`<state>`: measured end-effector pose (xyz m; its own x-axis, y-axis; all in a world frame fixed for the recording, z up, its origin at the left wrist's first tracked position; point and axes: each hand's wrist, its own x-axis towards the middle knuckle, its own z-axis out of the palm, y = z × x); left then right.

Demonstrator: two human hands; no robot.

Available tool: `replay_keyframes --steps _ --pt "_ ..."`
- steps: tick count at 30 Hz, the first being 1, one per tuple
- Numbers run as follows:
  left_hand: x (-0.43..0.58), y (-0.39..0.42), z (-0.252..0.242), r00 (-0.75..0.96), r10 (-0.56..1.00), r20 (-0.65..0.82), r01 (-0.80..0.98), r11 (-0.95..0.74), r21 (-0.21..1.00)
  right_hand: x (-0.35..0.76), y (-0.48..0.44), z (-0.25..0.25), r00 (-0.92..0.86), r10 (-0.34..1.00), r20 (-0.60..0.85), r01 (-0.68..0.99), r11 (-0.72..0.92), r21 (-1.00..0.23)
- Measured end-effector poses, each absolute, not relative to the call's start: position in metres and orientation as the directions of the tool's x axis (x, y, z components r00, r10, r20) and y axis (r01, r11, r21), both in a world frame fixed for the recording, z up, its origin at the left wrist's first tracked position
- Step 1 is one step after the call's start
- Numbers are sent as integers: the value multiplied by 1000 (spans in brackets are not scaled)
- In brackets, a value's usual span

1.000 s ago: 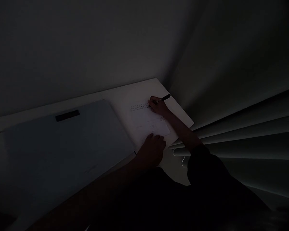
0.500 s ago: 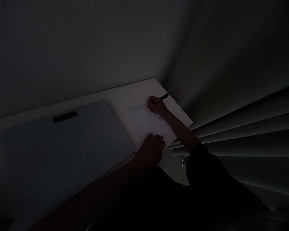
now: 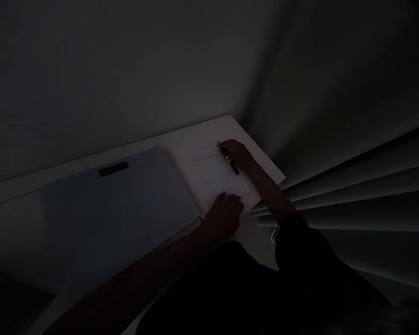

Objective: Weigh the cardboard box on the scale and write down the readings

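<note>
In the dim head view, my right hand (image 3: pixel 235 152) is closed around a black pen (image 3: pixel 232 163) at the upper right of a white sheet of paper (image 3: pixel 219 174). The pen slants down and right across the sheet. A small pale point shows at my fingertips; I cannot tell whether it is the pen's tip or a paper corner. Rows of small dark marks run along the sheet's upper part. My left hand (image 3: pixel 226 211) rests at the sheet's near edge, fingers slightly bent and apart, holding nothing I can see.
The paper lies on a white tabletop (image 3: pixel 199 135) against a wall. To the left is a large grey-blue panel or mat (image 3: pixel 136 200) with a dark rectangular piece (image 3: pixel 113 169) near its far edge. Pleated curtains (image 3: pixel 352 204) hang at the right.
The pen has swung in my right hand from pointing up and right to lying down and right. That hand has shifted slightly right; the left stays at the paper's near edge.
</note>
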<state>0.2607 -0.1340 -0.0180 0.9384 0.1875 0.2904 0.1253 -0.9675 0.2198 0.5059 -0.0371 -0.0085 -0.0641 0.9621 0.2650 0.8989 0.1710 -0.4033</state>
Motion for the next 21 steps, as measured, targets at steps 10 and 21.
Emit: replay_keyframes --steps 10,21 --pt "257 -132 -14 961 159 225 117 -975 188 487 -45 -1 -275 954 121 960 280 -28" --pt "239 -150 3 965 99 241 125 -988 -94 469 -54 15 -274 962 7 941 266 209"
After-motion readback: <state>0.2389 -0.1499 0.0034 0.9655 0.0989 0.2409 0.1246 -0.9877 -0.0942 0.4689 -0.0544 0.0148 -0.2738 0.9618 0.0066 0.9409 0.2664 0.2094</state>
